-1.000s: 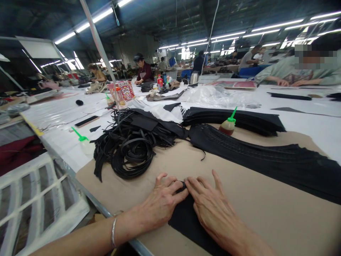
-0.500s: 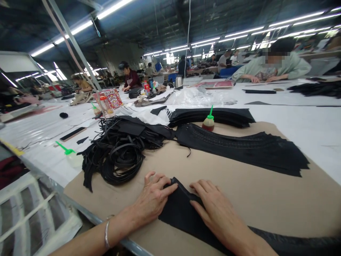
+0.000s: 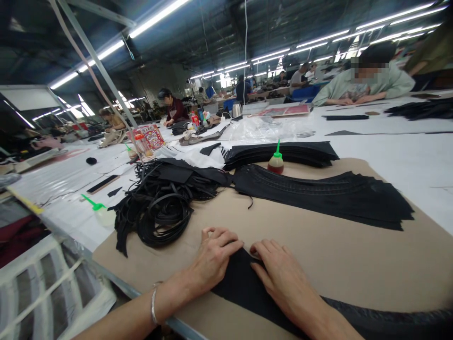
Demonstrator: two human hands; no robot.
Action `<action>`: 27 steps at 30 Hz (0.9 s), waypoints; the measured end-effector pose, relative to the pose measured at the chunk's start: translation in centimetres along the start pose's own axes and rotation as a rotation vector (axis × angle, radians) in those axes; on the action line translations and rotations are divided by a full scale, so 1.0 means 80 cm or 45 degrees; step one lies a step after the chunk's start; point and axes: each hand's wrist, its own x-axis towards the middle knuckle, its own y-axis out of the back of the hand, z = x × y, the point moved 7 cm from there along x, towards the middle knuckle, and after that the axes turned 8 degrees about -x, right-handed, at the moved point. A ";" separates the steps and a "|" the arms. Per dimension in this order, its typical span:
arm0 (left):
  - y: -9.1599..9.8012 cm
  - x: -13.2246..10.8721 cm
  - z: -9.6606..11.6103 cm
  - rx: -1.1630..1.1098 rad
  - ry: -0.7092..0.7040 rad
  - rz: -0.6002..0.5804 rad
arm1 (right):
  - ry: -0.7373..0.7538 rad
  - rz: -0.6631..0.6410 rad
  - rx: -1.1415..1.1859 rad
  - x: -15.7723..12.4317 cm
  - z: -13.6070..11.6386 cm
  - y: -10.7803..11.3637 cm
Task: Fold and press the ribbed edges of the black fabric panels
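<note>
A long, curved black panel of leather-like material [image 3: 244,288] lies across the near part of the brown board, its right stretch running out of view. At its top left corner my left hand [image 3: 216,257] is closed, index finger and thumb pressed together on the edge. Just to the right, my right hand [image 3: 281,271] has its fingers curled over the same upper edge, with the thumb on the panel's face. The fingertips are partly hidden, and a small gap separates the two hands. A metal bangle [image 3: 153,302] circles my left wrist.
Beyond my hands lie a heap of black strips [image 3: 166,208], a fanned stack of black panels [image 3: 318,193] and another stack [image 3: 283,153]. A green-tipped glue bottle [image 3: 276,163] stands between the stacks; another bottle [image 3: 104,215] is left. A co-worker [image 3: 368,80] sits across the table.
My left hand has shifted slightly right along the panel's edge, closer to the right hand, and covers the corner that showed before. The right hand has barely moved. The view has turned slightly.
</note>
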 end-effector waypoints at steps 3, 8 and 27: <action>-0.009 0.004 0.004 0.033 -0.059 -0.069 | 0.009 0.031 -0.017 0.000 0.000 -0.001; -0.012 -0.001 0.002 0.039 -0.098 -0.083 | 0.011 0.028 -0.034 0.000 -0.001 0.000; -0.012 -0.008 -0.003 0.033 0.002 -0.048 | 0.013 -0.014 -0.027 0.003 0.000 0.008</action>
